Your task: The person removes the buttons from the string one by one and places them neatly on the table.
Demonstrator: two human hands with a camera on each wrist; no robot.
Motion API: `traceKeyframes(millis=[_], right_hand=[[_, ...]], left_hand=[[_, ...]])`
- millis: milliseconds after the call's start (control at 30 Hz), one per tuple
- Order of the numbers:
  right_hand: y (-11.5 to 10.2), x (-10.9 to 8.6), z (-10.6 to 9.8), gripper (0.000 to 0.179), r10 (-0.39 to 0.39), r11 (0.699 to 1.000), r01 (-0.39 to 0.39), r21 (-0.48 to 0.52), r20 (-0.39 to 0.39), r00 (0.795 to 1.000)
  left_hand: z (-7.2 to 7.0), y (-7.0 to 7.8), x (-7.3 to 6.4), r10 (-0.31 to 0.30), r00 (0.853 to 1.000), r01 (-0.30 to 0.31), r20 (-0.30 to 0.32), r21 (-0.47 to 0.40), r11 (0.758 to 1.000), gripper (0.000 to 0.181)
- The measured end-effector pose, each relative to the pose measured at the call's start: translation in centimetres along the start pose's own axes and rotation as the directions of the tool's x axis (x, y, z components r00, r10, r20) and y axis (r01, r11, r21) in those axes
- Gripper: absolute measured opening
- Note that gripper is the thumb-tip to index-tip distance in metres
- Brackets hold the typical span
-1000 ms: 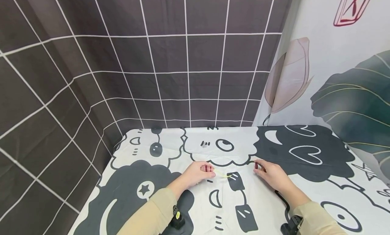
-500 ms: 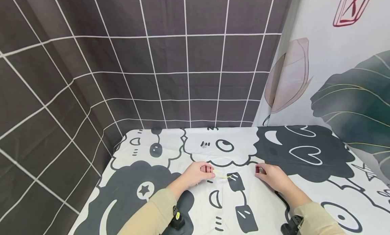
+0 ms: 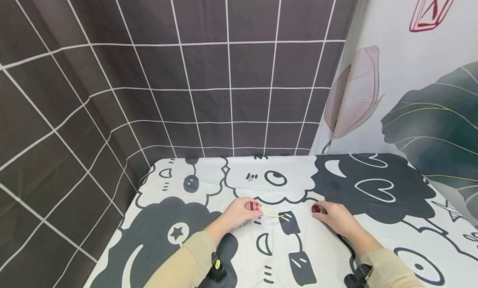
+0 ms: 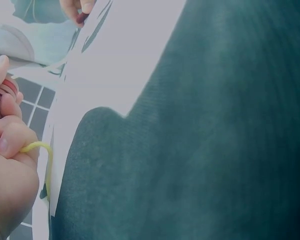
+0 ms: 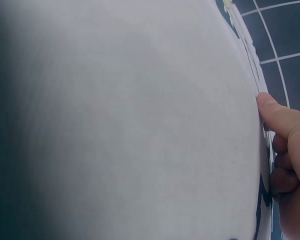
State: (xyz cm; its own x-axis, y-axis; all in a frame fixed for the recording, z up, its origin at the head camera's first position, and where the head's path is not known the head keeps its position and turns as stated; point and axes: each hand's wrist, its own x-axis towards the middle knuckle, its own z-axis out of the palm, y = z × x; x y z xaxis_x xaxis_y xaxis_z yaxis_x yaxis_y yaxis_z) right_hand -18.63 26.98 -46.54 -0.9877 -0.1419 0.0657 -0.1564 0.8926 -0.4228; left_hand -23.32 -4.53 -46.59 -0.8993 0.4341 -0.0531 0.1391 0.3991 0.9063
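Observation:
In the head view my left hand (image 3: 236, 213) grips a short stack of round pieces, red and pale pink in stripes (image 3: 252, 206). A thin yellow cord (image 3: 271, 213) trails from that stack to the right, over the printed cloth. The left wrist view shows the striped discs (image 4: 5, 95) between thumb and fingers, and the yellow cord (image 4: 49, 160) coming out below the curled fingers. My right hand (image 3: 334, 215) pinches a small round dark red piece, like a bead or disc (image 3: 315, 209), apart from the cord's end. In the right wrist view that hand's fingers (image 5: 285, 160) hide the piece.
A white cloth (image 3: 325, 250) with dark cartoon prints covers the table. Behind it hangs a dark curtain with a white grid (image 3: 209, 105); a pale curtain with leaf prints (image 3: 407, 72) hangs at the right. Wrist cameras (image 3: 218, 269) sit at both cuffs.
The dark red piece has turned in my right fingers and now shows its round face to the head camera. That hand has shifted slightly right. The left hand stays nearly still with its stack.

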Motion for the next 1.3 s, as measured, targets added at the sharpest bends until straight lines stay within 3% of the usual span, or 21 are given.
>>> traceKeyframes(millis=[833,1033,1300], right_hand=[[0.0,-0.2,0.0,0.043,0.021,0.999,-0.021,0.033,-0.014,1.000],[-0.4,0.2,0.3,0.038,-0.054,0.998,0.058,0.034,-0.114,0.992],[-1.1,0.6,0.9,0.038,-0.110,0.990,0.122,0.071,-0.148,0.983]], left_hand=[[0.1,0.0,0.0,0.002,1.000,-0.002,0.002,-0.007,1.000,0.026],[0.2,-0.1,-0.1,0.003,1.000,-0.003,-0.001,-0.001,1.000,0.026],[0.0,-0.1,-0.2,0.003,1.000,-0.003,0.003,0.030,1.000,0.030]])
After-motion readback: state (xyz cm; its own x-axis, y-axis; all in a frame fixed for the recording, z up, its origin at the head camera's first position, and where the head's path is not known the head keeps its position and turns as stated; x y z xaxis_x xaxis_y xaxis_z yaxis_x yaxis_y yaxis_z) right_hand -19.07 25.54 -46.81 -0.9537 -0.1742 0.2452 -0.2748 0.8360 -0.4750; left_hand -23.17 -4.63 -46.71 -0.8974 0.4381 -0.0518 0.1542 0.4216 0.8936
